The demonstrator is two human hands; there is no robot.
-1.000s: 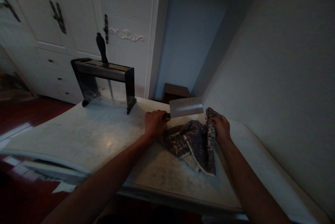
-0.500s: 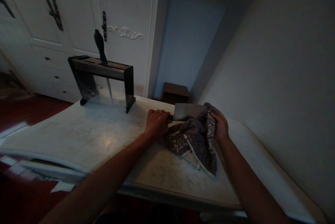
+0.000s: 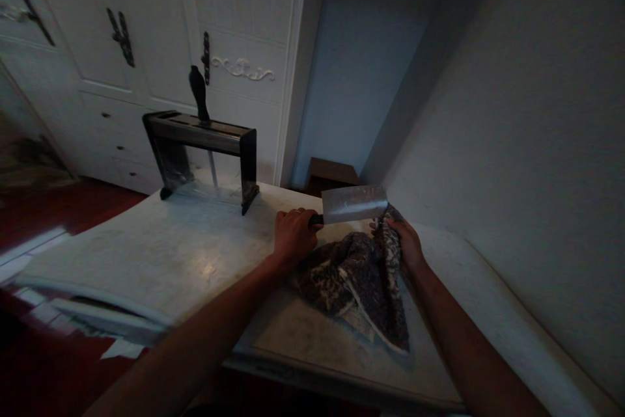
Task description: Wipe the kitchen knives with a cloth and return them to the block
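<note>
My left hand is closed round the dark handle of a cleaver, whose broad metal blade points right above the table. A dark patterned cloth is bunched in my right hand, its upper end close to the blade's far corner. The rest of the cloth hangs and spreads on the tabletop below the blade. Part of my right fingers is hidden behind the cloth.
A knife block with clear sides stands at the back of the white table, a black-handled tool in it. White cabinets rise behind. A brown box-like piece sits beyond the table edge, and a wall runs along the right.
The cloth and my right hand have come down off the blade's end, so more of the blade shows. The blade has tilted slightly. The whole view has shifted a little.
</note>
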